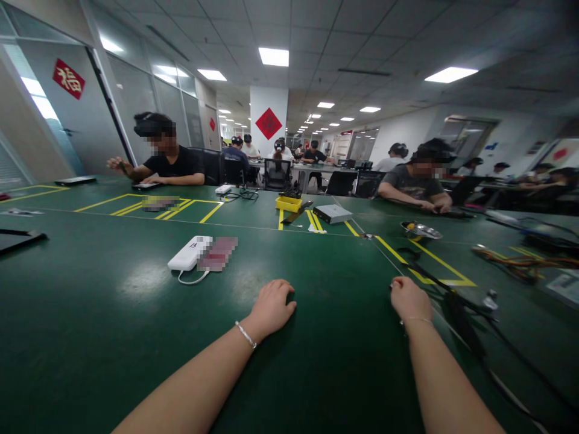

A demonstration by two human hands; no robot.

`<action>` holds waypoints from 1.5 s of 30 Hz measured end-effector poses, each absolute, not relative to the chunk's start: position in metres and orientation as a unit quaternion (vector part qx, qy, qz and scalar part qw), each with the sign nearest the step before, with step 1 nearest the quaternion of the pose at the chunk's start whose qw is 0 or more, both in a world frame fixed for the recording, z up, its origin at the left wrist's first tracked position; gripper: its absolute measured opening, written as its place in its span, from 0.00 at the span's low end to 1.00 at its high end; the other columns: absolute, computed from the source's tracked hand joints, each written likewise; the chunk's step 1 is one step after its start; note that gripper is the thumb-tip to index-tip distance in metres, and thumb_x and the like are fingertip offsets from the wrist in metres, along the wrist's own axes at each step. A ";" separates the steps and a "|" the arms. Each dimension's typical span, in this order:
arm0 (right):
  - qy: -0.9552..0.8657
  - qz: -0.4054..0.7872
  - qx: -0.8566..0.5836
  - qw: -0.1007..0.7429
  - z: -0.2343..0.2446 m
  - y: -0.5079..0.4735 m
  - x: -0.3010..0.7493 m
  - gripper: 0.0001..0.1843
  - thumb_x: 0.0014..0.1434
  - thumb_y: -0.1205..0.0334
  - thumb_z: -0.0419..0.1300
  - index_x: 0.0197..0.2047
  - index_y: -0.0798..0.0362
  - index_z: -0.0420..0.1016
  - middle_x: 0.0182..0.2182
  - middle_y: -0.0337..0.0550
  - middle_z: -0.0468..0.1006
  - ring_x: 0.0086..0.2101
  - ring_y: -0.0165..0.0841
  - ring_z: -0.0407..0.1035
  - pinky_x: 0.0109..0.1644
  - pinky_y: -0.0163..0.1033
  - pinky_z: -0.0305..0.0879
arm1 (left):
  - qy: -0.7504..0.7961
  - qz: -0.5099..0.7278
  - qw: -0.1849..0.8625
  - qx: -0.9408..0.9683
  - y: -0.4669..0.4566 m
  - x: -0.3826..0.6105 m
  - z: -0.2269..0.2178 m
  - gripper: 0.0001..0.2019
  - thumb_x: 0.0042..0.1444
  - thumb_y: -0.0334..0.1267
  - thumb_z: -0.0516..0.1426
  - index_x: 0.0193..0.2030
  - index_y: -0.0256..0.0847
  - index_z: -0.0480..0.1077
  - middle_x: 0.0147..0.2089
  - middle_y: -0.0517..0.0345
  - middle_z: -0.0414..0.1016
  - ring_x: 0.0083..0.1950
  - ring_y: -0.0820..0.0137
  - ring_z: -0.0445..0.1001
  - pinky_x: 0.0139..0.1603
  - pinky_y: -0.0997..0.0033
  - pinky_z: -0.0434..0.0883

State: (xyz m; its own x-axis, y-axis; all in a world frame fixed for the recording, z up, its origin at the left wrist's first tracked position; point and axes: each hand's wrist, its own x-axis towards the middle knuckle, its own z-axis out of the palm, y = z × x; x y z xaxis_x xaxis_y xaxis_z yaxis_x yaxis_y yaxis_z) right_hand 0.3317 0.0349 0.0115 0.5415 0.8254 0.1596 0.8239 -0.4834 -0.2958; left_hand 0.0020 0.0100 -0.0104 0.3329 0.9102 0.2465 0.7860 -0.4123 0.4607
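Note:
My left hand (271, 306) rests palm down on the green table (335, 349), its fingers loosely bent and the thumb apart, with nothing visible in it. Nearest to it, up and to the left, lies a white power bank (186, 253) marked 15. A short white cable (193, 281) loops from it toward a blurred flat reddish thing (218, 253) alongside. On the right, my right hand (409, 299) is closed over the table. A small dark bit shows at its fingertips, too little to name. Black cables (456, 307) run just right of that hand.
Farther back are a yellow bin (288, 204), a grey metal box (332, 213) and a metal bowl (420, 229). Coloured wires (511, 262) lie at the right, a dark flat panel (18, 240) at the left edge. Two people (169, 154) sit across the table; yellow tape marks its surface.

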 end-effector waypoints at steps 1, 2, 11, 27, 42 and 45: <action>-0.473 0.010 -0.866 0.163 0.007 0.035 0.337 0.19 0.54 0.58 0.43 0.42 0.50 0.70 0.37 0.49 0.74 0.37 0.40 0.67 0.35 0.40 0.60 | 0.523 0.239 0.130 0.808 0.010 0.002 -0.011 0.13 0.49 0.39 0.53 0.43 0.42 0.65 0.49 0.54 0.66 0.53 0.64 0.61 0.54 0.63 0.58; -0.469 0.020 -0.868 0.162 0.003 0.035 0.341 0.19 0.54 0.57 0.43 0.43 0.49 0.70 0.38 0.48 0.74 0.38 0.40 0.67 0.35 0.40 0.60 | 0.521 0.238 0.131 0.809 0.010 0.002 -0.011 0.13 0.49 0.39 0.53 0.43 0.42 0.65 0.49 0.54 0.66 0.53 0.64 0.61 0.54 0.63 0.58; -0.360 0.058 -0.910 0.196 -0.013 0.036 0.363 0.18 0.50 0.55 0.47 0.39 0.47 0.74 0.38 0.52 0.73 0.41 0.46 0.66 0.36 0.46 0.63 | 0.510 0.227 0.137 0.818 0.009 -0.003 -0.009 0.15 0.50 0.40 0.51 0.45 0.42 0.65 0.50 0.54 0.65 0.53 0.65 0.62 0.55 0.64 0.58; -0.833 -0.001 -0.527 0.168 0.002 0.013 0.180 0.23 0.55 0.57 0.46 0.54 0.50 0.62 0.56 0.42 0.59 0.57 0.40 0.45 0.57 0.49 0.44 | 0.500 0.225 0.106 0.830 0.007 0.001 -0.010 0.21 0.52 0.40 0.51 0.54 0.45 0.59 0.52 0.54 0.64 0.54 0.64 0.61 0.54 0.63 0.57; -0.511 -0.068 -0.846 0.135 0.005 0.035 0.337 0.24 0.46 0.70 0.48 0.46 0.49 0.71 0.47 0.50 0.69 0.45 0.47 0.62 0.43 0.50 0.60 | 0.505 0.205 0.113 0.830 0.007 0.000 -0.008 0.18 0.52 0.42 0.50 0.51 0.45 0.62 0.53 0.53 0.63 0.55 0.62 0.59 0.55 0.60 0.57; -0.500 -0.019 -0.858 0.118 -0.004 0.035 0.350 0.24 0.44 0.69 0.49 0.45 0.46 0.71 0.45 0.49 0.70 0.42 0.46 0.65 0.39 0.48 0.63 | 0.508 0.208 0.116 0.828 0.006 0.001 -0.007 0.18 0.52 0.42 0.50 0.51 0.44 0.61 0.53 0.53 0.63 0.55 0.63 0.59 0.55 0.61 0.56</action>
